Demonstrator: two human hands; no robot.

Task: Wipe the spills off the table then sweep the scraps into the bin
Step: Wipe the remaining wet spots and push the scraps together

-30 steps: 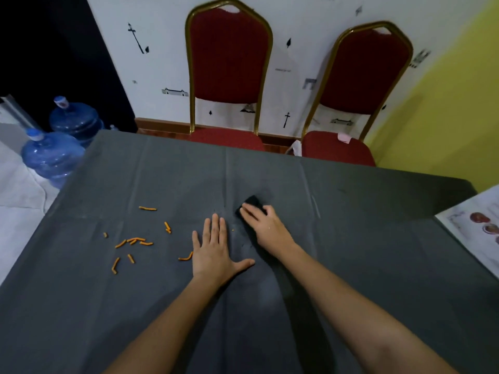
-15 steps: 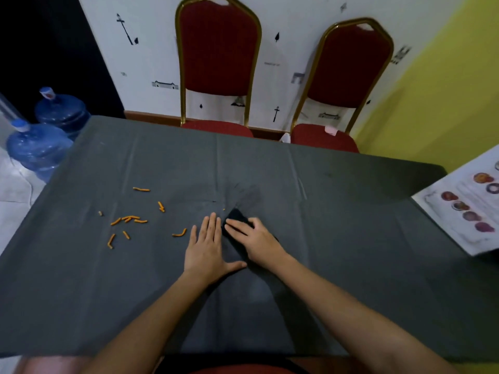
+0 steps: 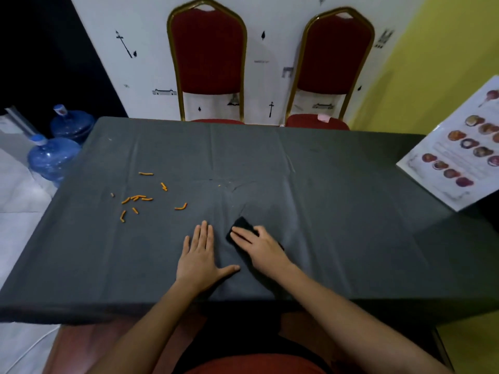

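A dark grey cloth covers the table [image 3: 351,211]. My right hand [image 3: 260,247] presses flat on a small black wiping cloth [image 3: 242,224], most of which lies hidden under the palm. My left hand [image 3: 199,255] rests flat on the tablecloth just to the left, fingers spread, holding nothing. Several orange scraps [image 3: 137,198] lie scattered on the left part of the table, well clear of both hands. A few tiny crumbs [image 3: 225,184] sit beyond the cloth near a crease. No bin is in view.
Two red chairs with gold frames [image 3: 208,58] [image 3: 334,60] stand against the far wall. Two blue water jugs [image 3: 51,157] sit on the floor at the left. A laminated picture menu [image 3: 464,155] lies at the table's right edge.
My right hand has dragged the black cloth back toward me along the table's middle. My left hand stayed flat beside it. The view has pulled back, showing the near table edge.
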